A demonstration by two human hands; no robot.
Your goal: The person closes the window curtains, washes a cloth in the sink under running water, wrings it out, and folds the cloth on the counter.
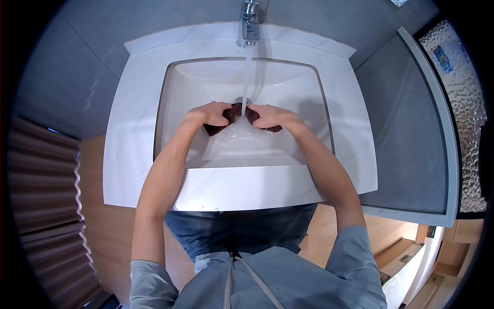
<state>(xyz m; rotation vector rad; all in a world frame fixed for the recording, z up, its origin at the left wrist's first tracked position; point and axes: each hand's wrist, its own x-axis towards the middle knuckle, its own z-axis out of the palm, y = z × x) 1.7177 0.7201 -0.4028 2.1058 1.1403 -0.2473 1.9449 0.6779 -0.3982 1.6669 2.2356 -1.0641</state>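
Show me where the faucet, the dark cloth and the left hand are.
Faucet [250,27]: head view, on the middle of its metal body.
Dark cloth [214,130]: head view, on its edge below the left hand.
Left hand [210,112]: head view, on the back of the hand.

The sink [206,77] is set in the desk [231,190], with desk on all its sides. The tap [250,28] is at the back, behind the sink, and its water [247,77] falls down into the middle of it. The cloth [215,130] is in the sink, under the water, just in front of the drain [242,100]. The left hand [213,112] is on its left side, and the right hand [267,116] is on its right side. A panel [406,118] stands right of the desk. A curtain [46,206] hangs far to the left. Low at the front right is what looks like a box [404,257].
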